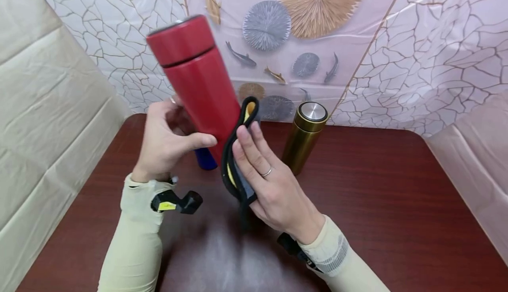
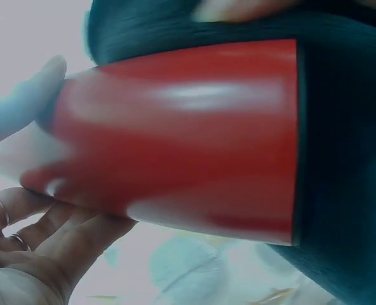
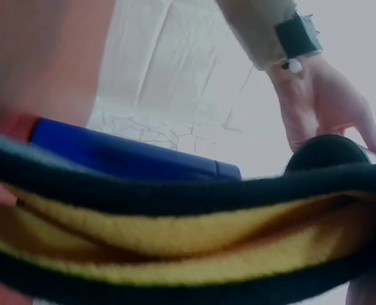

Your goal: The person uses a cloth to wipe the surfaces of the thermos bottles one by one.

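Note:
My left hand (image 1: 160,140) grips a red vacuum flask (image 1: 200,80) by its lower body, thumb in front and fingers behind. The flask is raised and tilted, its lid pointing up and left. In the left wrist view the red flask (image 2: 188,140) shows its smooth side and dark base edge. My right hand (image 1: 274,190) holds a folded cloth (image 1: 230,170), grey outside, yellow inside, with black edging, against the flask's lower right side. Its thumb is hidden in the head view. Yellow folds of the cloth (image 3: 175,241) fill the lower right wrist view.
A gold flask (image 1: 303,140) with a silver-topped lid stands on the dark red-brown table (image 1: 397,204), right of the hands. A blue flask (image 1: 205,159) is mostly hidden behind the red one. A patterned sheet (image 1: 274,62) hangs behind the table.

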Action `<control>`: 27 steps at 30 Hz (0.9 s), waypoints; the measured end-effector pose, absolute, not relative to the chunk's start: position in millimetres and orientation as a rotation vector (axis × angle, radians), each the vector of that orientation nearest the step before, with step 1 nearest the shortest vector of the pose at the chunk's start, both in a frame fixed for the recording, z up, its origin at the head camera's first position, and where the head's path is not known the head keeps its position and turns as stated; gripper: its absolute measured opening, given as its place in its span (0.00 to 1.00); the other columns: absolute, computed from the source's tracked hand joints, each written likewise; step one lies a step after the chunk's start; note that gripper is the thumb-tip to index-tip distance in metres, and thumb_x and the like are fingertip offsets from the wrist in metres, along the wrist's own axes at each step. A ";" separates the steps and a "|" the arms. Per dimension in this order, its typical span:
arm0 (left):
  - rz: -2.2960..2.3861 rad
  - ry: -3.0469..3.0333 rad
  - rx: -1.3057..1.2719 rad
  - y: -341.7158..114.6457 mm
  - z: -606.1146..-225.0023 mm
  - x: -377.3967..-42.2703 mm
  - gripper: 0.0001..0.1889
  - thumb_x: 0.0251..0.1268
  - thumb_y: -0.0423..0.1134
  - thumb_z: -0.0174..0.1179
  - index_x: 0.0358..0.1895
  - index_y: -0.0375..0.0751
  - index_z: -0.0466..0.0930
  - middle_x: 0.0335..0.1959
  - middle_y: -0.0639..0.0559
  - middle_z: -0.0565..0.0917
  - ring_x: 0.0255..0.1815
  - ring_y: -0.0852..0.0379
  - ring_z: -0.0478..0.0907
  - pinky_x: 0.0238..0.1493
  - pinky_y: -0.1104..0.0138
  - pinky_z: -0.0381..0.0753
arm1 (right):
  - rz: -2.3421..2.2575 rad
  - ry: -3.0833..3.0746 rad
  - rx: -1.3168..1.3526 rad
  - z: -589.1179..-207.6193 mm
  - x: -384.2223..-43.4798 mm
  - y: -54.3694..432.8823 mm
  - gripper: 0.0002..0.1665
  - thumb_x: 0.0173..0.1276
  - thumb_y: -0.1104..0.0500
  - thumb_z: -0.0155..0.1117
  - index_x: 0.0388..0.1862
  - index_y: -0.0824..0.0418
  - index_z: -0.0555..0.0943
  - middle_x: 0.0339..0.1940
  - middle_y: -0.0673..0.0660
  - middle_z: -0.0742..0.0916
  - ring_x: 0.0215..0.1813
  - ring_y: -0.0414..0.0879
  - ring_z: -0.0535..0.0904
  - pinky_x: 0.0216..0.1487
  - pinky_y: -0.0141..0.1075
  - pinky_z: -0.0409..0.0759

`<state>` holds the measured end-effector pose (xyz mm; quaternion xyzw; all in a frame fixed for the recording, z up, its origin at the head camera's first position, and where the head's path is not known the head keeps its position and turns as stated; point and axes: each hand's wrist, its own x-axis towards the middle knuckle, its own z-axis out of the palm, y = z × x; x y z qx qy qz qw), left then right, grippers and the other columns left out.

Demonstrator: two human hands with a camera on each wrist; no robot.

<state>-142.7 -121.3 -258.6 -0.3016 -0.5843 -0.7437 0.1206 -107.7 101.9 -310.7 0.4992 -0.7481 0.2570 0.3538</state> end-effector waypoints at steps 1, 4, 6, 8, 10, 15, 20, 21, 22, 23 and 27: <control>-2.204 -1.648 -0.884 -124.8 -257.5 -142.6 0.27 0.48 0.32 0.80 0.54 0.31 0.83 0.44 0.44 0.90 0.43 0.50 0.90 0.45 0.62 0.90 | 0.647 -1.933 1.303 -312.1 -107.9 100.4 0.40 0.78 0.60 0.53 0.82 0.66 0.50 0.86 0.57 0.47 0.86 0.63 0.46 0.82 0.51 0.59; -2.287 -1.477 -0.915 -132.1 -255.3 -142.8 0.26 0.50 0.27 0.77 0.55 0.27 0.81 0.46 0.39 0.89 0.46 0.47 0.90 0.49 0.60 0.89 | 0.614 -1.928 1.329 -315.3 -108.2 97.2 0.39 0.79 0.59 0.50 0.83 0.66 0.49 0.86 0.58 0.48 0.85 0.64 0.48 0.82 0.51 0.60; -2.305 -1.420 -0.937 -133.9 -254.8 -143.8 0.26 0.51 0.25 0.75 0.56 0.25 0.80 0.47 0.38 0.88 0.48 0.46 0.89 0.51 0.59 0.88 | 0.603 -1.934 1.331 -315.9 -107.4 96.1 0.39 0.78 0.61 0.51 0.82 0.67 0.50 0.86 0.59 0.49 0.85 0.65 0.49 0.81 0.51 0.61; -2.319 -1.398 -0.946 -133.1 -255.4 -145.3 0.24 0.53 0.24 0.73 0.56 0.25 0.79 0.47 0.38 0.88 0.48 0.46 0.89 0.52 0.59 0.88 | 0.602 -1.944 1.328 -315.8 -107.2 96.4 0.39 0.78 0.61 0.50 0.82 0.67 0.51 0.86 0.60 0.49 0.85 0.65 0.50 0.81 0.51 0.61; -2.332 -1.410 -0.933 -130.8 -256.4 -147.2 0.22 0.55 0.22 0.69 0.55 0.26 0.79 0.47 0.39 0.88 0.48 0.47 0.89 0.53 0.60 0.88 | 0.606 -1.959 1.322 -314.5 -107.1 97.7 0.38 0.79 0.60 0.49 0.82 0.68 0.52 0.86 0.60 0.49 0.85 0.65 0.50 0.82 0.51 0.60; -2.342 -1.503 -0.891 -125.4 -257.0 -149.9 0.21 0.58 0.22 0.63 0.57 0.29 0.79 0.49 0.41 0.88 0.51 0.48 0.87 0.55 0.61 0.87 | 0.660 -1.934 1.333 -312.8 -110.3 99.6 0.36 0.79 0.60 0.47 0.80 0.71 0.55 0.86 0.60 0.51 0.84 0.66 0.50 0.82 0.53 0.59; -2.229 -1.751 -0.903 -122.3 -259.0 -147.2 0.25 0.57 0.31 0.74 0.59 0.32 0.80 0.49 0.45 0.88 0.49 0.50 0.88 0.51 0.64 0.88 | 0.771 -1.964 1.338 -308.5 -108.7 102.7 0.43 0.68 0.70 0.48 0.82 0.67 0.51 0.87 0.56 0.47 0.86 0.61 0.43 0.84 0.52 0.54; -2.197 -1.821 -0.919 -120.7 -259.6 -146.4 0.26 0.56 0.33 0.75 0.59 0.32 0.80 0.49 0.47 0.88 0.48 0.51 0.88 0.50 0.64 0.88 | 0.807 -1.970 1.329 -307.1 -107.7 104.0 0.45 0.65 0.72 0.46 0.82 0.66 0.50 0.87 0.55 0.46 0.87 0.60 0.42 0.84 0.51 0.53; -2.172 -1.891 -0.939 -118.4 -260.3 -145.6 0.27 0.55 0.33 0.76 0.60 0.33 0.80 0.49 0.48 0.88 0.47 0.51 0.88 0.49 0.63 0.89 | 0.845 -1.967 1.314 -305.5 -106.9 105.4 0.47 0.63 0.73 0.45 0.83 0.65 0.50 0.87 0.54 0.46 0.87 0.59 0.41 0.84 0.51 0.51; -2.141 -1.958 -0.968 -115.2 -260.8 -144.9 0.29 0.55 0.34 0.77 0.61 0.33 0.80 0.50 0.48 0.88 0.46 0.51 0.88 0.48 0.62 0.89 | 0.878 -1.957 1.291 -303.7 -106.4 106.8 0.45 0.66 0.73 0.45 0.83 0.64 0.49 0.87 0.54 0.46 0.87 0.59 0.40 0.85 0.52 0.50; -2.080 -2.170 -1.114 -97.7 -264.7 -142.7 0.33 0.52 0.27 0.76 0.65 0.35 0.77 0.55 0.48 0.86 0.47 0.49 0.88 0.48 0.56 0.89 | 0.984 -1.873 1.158 -296.8 -106.1 113.6 0.37 0.80 0.61 0.48 0.83 0.59 0.51 0.87 0.52 0.49 0.87 0.56 0.41 0.85 0.53 0.48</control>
